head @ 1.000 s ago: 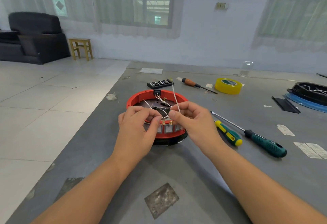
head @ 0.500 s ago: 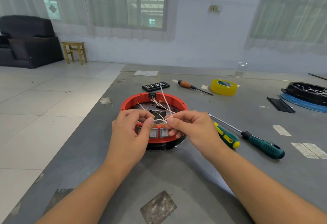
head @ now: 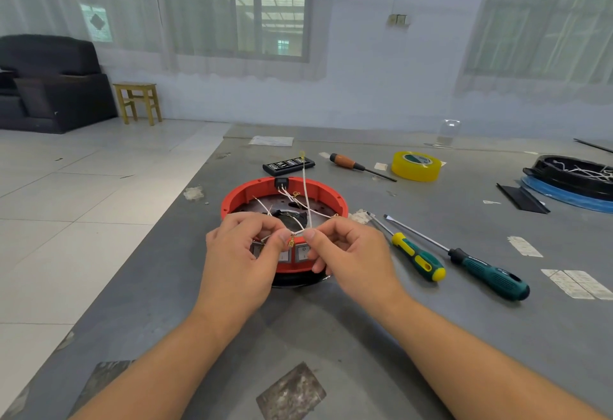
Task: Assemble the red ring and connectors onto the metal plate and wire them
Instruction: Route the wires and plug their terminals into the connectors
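Note:
The red ring [head: 252, 189] sits on the metal plate [head: 262, 205] in the middle of the grey table. A black connector [head: 281, 183] is set in its far wall, and grey rocker switches [head: 302, 251] show in its near wall. Thin white wires [head: 306, 200] with brass terminals run across the inside; one stands upright. My left hand [head: 242, 260] and my right hand [head: 351, 253] meet at the near rim. Each pinches a white wire between thumb and forefinger, with a brass terminal [head: 292, 240] hanging between them.
Two green-handled screwdrivers [head: 419, 258] [head: 491, 275] lie right of the ring. Behind it lie a black bit case [head: 288, 165], an orange-handled screwdriver [head: 351, 163] and a yellow tape roll [head: 416, 166]. A black tray on a blue disc [head: 570, 181] sits far right. The table edge runs along the left.
Both hands have stayed at the near rim, fingers shifting on the wires. The upright wire's tip has swung slightly. The camera view has drifted a little.

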Available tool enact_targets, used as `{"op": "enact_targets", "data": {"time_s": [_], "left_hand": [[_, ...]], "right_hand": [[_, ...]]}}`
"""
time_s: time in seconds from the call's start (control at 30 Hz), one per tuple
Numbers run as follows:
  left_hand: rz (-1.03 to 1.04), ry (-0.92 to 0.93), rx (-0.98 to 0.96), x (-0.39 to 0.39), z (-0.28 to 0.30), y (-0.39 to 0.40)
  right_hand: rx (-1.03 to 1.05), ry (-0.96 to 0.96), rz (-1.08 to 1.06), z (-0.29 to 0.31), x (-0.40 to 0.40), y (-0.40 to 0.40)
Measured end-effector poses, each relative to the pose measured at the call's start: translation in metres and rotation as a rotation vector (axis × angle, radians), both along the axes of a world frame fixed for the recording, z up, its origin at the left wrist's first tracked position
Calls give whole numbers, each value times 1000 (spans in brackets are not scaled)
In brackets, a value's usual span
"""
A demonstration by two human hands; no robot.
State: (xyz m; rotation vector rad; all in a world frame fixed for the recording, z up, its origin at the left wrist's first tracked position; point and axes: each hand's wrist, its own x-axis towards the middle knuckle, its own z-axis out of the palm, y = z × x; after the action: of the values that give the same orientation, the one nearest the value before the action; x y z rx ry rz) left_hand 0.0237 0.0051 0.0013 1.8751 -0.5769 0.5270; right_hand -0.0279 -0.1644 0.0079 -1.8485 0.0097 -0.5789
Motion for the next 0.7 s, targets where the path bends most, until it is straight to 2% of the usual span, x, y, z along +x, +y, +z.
{"op": "enact_targets", "data": {"time_s": [0.07,0.27,0.4,0.57,0.7], "left_hand": [[-2,33,-46,-2,1,-2],[18,27,-151,-9,4,-10],[14,66,-173,-8,3,-10],[-25,51,-77,-6,3,-5],[-53,87,-115,-2,0,-1]], "right_hand": [[-13,-7,-17,0,0,2],[247,-24,35,-1,-1,18],[213,-25,23,-1,0,20],[166,-29,5,2,-2,9],[149,-57,-4,1,-4,9]]}}
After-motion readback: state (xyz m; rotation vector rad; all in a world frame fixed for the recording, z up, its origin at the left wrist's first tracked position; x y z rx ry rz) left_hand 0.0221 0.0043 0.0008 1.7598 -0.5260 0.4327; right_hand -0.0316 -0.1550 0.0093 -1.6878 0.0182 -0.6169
